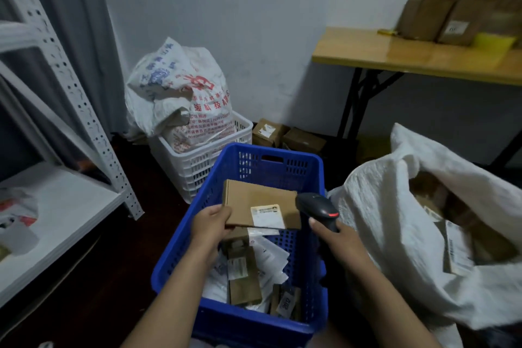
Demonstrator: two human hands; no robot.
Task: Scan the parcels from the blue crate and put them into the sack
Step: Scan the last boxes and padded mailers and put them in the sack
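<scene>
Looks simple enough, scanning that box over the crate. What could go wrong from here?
The left hand grips the cardboard parcel by one edge only, so it might slip back into the blue crate. The scanner in the right hand sits beside the label, so it may misread or catch a label below.

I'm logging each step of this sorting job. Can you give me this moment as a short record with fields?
left hand: holds a flat parcel above the blue crate
right hand: grips the scanner, its head beside the parcel's label
label: faces up, near the parcel's right edge
blue crate: more parcels inside
sack: open, right of the crate, holds boxes
stage: scanning; held parcel not yet in the sack
</scene>
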